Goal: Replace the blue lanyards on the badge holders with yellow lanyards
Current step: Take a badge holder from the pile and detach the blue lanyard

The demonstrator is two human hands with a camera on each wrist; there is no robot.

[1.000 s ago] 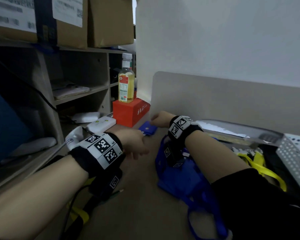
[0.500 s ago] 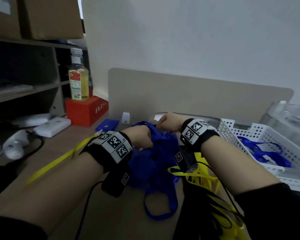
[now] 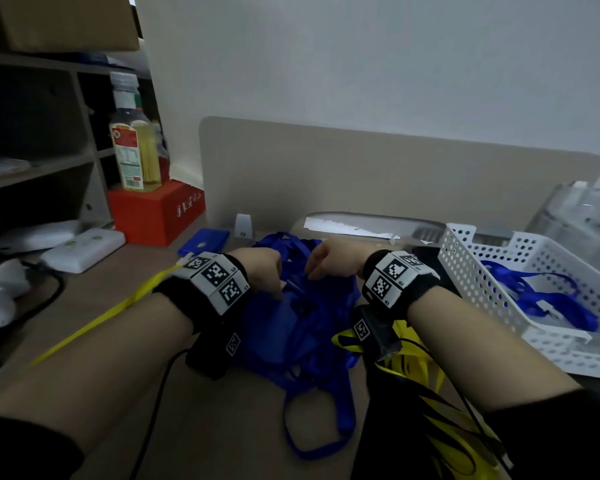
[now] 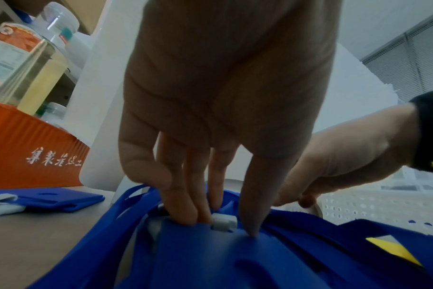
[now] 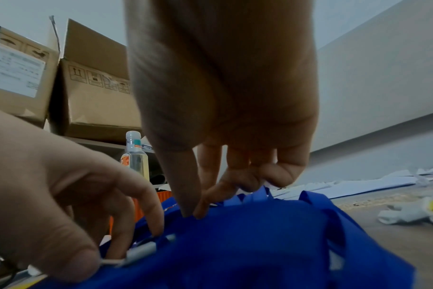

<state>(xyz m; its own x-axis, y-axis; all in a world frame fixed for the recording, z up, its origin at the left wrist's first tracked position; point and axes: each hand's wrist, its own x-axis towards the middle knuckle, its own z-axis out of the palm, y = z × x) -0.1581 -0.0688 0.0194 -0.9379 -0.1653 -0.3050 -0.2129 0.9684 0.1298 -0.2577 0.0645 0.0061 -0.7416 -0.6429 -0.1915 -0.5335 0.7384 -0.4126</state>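
A heap of blue badge holders with blue lanyards (image 3: 302, 327) lies mid-desk. My left hand (image 3: 274, 289) reaches down onto it. In the left wrist view its fingers (image 4: 181, 207) and thumb grip the top edge of a blue badge holder (image 4: 210, 258) beside the white clip (image 4: 224, 222). My right hand (image 3: 312, 271) is just right of it, with thumb and forefinger (image 5: 193, 214) pinching a blue lanyard strap (image 5: 250, 197). Yellow lanyards (image 3: 416, 372) lie under my right forearm. One yellow lanyard (image 3: 101, 322) stretches away to the left.
A white perforated basket (image 3: 492, 306) holding loose blue lanyards (image 3: 541, 296) stands at the right. A lone blue badge holder (image 3: 205, 240), a red box (image 3: 153, 213) with a bottle (image 3: 136, 147) on it, and white devices (image 3: 84, 247) sit at the left. A beige divider (image 3: 395, 174) closes the back.
The view has swung right. Both hands left the lone blue holder at the back left and came down on the blue heap, where they now hold a holder and a strap.
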